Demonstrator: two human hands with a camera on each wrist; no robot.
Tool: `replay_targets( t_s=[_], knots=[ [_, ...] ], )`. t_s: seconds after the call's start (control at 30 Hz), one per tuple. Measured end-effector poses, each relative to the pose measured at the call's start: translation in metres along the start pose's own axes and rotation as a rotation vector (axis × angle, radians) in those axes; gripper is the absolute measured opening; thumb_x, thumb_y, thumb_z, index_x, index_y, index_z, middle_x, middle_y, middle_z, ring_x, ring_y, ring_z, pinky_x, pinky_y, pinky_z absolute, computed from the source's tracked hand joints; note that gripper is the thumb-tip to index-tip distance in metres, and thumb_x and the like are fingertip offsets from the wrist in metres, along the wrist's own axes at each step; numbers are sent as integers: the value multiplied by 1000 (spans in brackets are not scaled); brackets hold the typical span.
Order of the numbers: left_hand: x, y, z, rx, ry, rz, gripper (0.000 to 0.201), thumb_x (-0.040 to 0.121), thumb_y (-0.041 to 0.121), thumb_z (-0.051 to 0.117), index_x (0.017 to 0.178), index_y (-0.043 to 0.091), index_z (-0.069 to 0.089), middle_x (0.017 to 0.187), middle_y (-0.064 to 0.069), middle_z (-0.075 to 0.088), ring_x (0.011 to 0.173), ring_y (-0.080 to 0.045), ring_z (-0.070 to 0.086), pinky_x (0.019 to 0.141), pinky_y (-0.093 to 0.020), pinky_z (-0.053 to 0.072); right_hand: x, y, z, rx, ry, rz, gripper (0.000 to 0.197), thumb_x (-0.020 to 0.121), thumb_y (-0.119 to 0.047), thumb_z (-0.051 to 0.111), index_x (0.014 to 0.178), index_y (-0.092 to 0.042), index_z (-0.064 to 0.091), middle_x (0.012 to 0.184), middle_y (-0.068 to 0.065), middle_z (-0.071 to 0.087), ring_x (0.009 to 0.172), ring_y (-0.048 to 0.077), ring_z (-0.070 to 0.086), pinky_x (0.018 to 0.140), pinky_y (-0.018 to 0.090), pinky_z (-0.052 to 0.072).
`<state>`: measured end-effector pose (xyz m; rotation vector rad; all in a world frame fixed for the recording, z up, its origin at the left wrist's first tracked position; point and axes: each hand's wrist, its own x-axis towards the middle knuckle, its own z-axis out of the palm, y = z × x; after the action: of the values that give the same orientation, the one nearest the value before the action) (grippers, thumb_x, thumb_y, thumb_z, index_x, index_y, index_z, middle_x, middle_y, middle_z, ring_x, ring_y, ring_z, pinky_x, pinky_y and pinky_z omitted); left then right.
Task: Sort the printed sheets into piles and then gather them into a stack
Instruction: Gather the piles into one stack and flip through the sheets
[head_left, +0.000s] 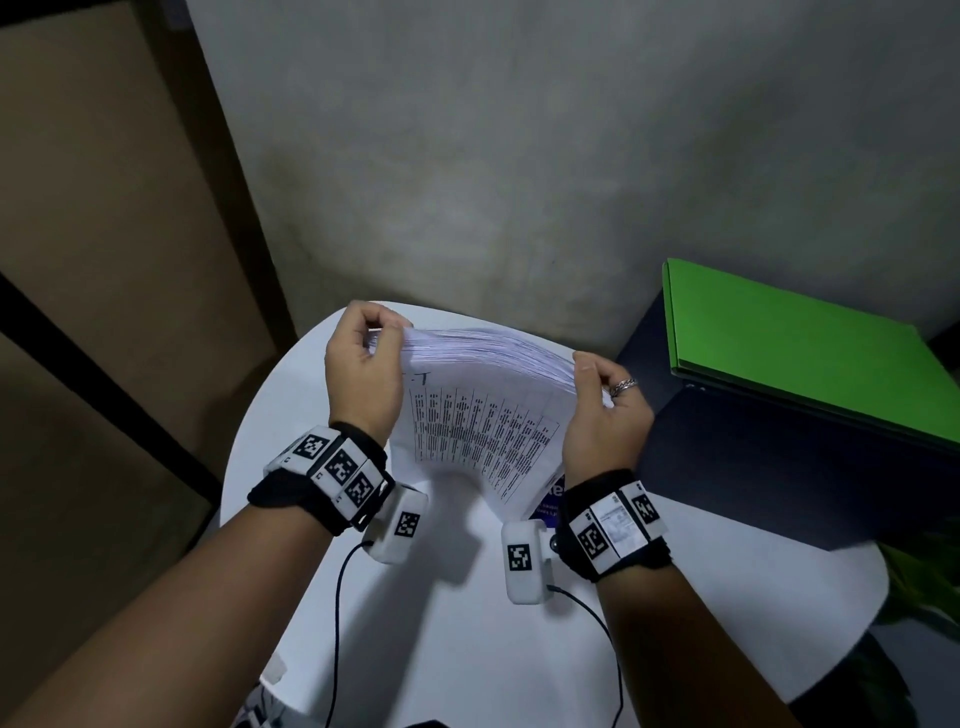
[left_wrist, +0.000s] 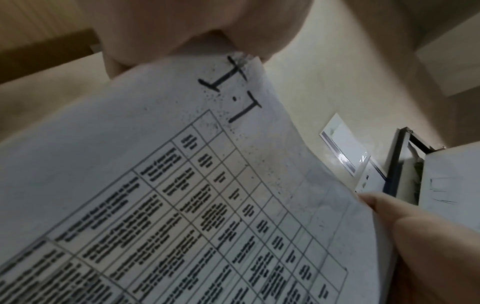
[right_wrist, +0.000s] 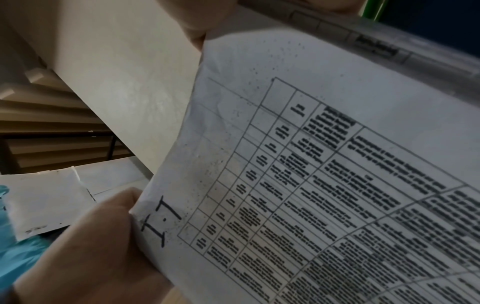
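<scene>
A thick stack of printed sheets (head_left: 483, 441) stands tilted on its lower edge on the round white table (head_left: 447, 634). Its top edges (head_left: 493, 351) fan out between my hands. My left hand (head_left: 379, 335) pinches the upper left corner and my right hand (head_left: 597, 382), with a ring, grips the upper right corner. The front sheet (left_wrist: 182, 195) carries a printed table and a handwritten "1.1" near the corner under my left hand (left_wrist: 182, 30). In the right wrist view the same sheet (right_wrist: 324, 164) fills the frame, with my left hand (right_wrist: 91, 246) on its corner.
A green folder (head_left: 805, 358) lies on a dark blue cabinet (head_left: 753, 467) at the right, close to the table. A blue printed item (head_left: 548, 506) shows under the stack's lower corner. Behind is a grey wall (head_left: 519, 156), left a brown panel (head_left: 104, 260). Cables trail across the table.
</scene>
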<state>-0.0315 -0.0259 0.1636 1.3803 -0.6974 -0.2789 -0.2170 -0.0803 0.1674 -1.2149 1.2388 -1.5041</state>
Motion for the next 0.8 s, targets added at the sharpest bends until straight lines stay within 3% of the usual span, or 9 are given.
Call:
replay_targets(
  t_s=[0.1, 0.27, 0.3, 0.37, 0.47, 0.5, 0.57, 0.67, 0.8],
  knots=[
    [0, 1, 5, 25, 14, -1, 3, 88, 10, 61, 88, 13, 60, 85, 6, 63, 83, -9, 57, 83, -23, 47, 0, 1, 0, 6, 2, -7, 8, 92, -10, 66, 92, -12, 74, 89, -2, 72, 92, 12, 67, 84, 25, 55],
    [4, 1, 7, -53, 13, -58, 15, 86, 14, 50, 92, 26, 57, 88, -1, 66, 86, -16, 61, 89, -43, 49, -1, -2, 1, 29, 2, 4, 6, 91, -11, 69, 97, -11, 71, 91, -1, 70, 91, 13, 66, 79, 24, 52],
    [4, -1, 5, -60, -35, -40, 11, 88, 22, 53, 98, 26, 56, 93, -1, 66, 90, -15, 61, 90, -43, 49, -2, -3, 0, 66, -20, 11, 13, 89, -11, 72, 101, -15, 69, 94, 1, 70, 90, 13, 66, 78, 24, 52],
    [3, -5, -3, -52, -183, 9, 35, 84, 36, 63, 115, 26, 49, 103, 3, 63, 98, -6, 58, 90, -31, 49, 1, 4, -7, 141, -114, 40, 45, 79, -4, 79, 116, -21, 58, 104, 7, 68, 90, 11, 68, 79, 23, 54],
    [9, -19, -21, -20, -378, -2, 78, 67, 28, 87, 130, 29, 40, 116, 0, 60, 105, -1, 58, 93, -18, 48, 5, 21, -16, 74, -230, 129, 80, 65, -4, 90, 130, -26, 50, 122, 8, 63, 110, 17, 68, 97, 39, 55],
    [11, -23, -23, 21, -402, -32, 79, 65, 21, 91, 129, 26, 44, 114, 3, 61, 102, -1, 60, 92, -19, 49, 6, 26, -17, 20, -246, 160, 74, 65, -8, 91, 127, -26, 55, 124, 9, 64, 113, 22, 67, 100, 46, 53],
    [14, -22, -21, 76, -387, -81, 51, 66, 10, 90, 109, 14, 61, 95, 8, 65, 81, -2, 62, 78, -26, 53, 9, 25, -17, -62, -249, 206, 44, 71, -11, 88, 110, -16, 68, 108, 8, 73, 101, 24, 72, 93, 52, 56],
    [17, -18, -21, -14, -338, -74, 30, 63, 7, 90, 80, 11, 64, 72, 11, 67, 66, -2, 60, 63, -21, 50, 16, 19, -24, -18, -260, 180, 28, 73, -9, 86, 97, -9, 73, 93, 6, 78, 89, 22, 75, 85, 45, 61],
    [8, -27, -27, -180, -487, -123, 67, 53, 24, 94, 106, 12, 54, 96, 14, 66, 85, -4, 67, 74, -20, 55, 18, 13, -36, -3, -298, 56, 52, 62, -1, 90, 106, -18, 68, 103, 5, 73, 93, 14, 73, 80, 31, 60]
  ],
)
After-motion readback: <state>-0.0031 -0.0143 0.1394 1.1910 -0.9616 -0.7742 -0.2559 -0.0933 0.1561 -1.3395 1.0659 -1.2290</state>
